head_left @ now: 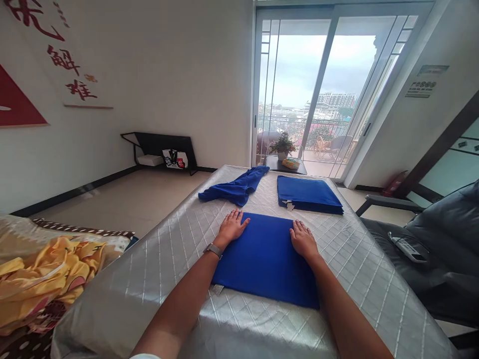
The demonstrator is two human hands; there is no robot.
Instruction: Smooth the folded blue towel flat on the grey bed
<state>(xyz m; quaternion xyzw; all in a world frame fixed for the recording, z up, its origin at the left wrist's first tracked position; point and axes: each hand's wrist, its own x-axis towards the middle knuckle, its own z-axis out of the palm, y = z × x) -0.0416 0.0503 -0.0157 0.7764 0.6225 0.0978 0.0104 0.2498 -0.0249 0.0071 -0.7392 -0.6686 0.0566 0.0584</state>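
A flat blue cloth (265, 259), folded into a rectangle with a white tag at its near left corner, lies on the silver quilted bed surface (179, 249). My left hand (232, 228) rests flat on its far left corner, fingers stretched out. On the far right corner lies my right hand (302, 237), also flat with its fingers extended. Beyond them, to the right, is a neat stack of folded blue cloths (309, 192) with white tags showing. A crumpled blue cloth (239, 187) lies loose at the far left of the bed.
Yellow patterned fabric (56, 279) is heaped at the left. A dark armchair (441, 239) holding a white handset (407, 248) stands at the right. Past the bed's far end, a small table (288, 165) bears a plant (283, 144) before glass sliding doors (318, 89).
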